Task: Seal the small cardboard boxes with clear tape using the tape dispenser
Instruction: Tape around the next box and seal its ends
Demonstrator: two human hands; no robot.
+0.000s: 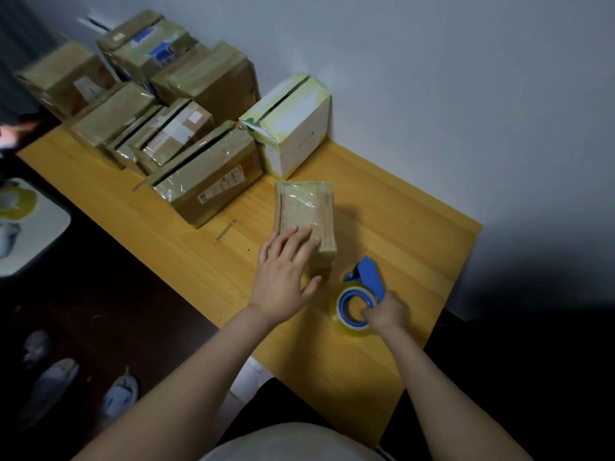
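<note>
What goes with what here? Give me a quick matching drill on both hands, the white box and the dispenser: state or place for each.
Things:
1. left hand
2. right hand
3. white box
4. dispenser

States or places:
a. stands beside the brown boxes
b. rests flat on the small box
c. blue, loaded with tape
d. grips the dispenser

Pairs: 1-b, 2-d, 3-a, 4-c
</note>
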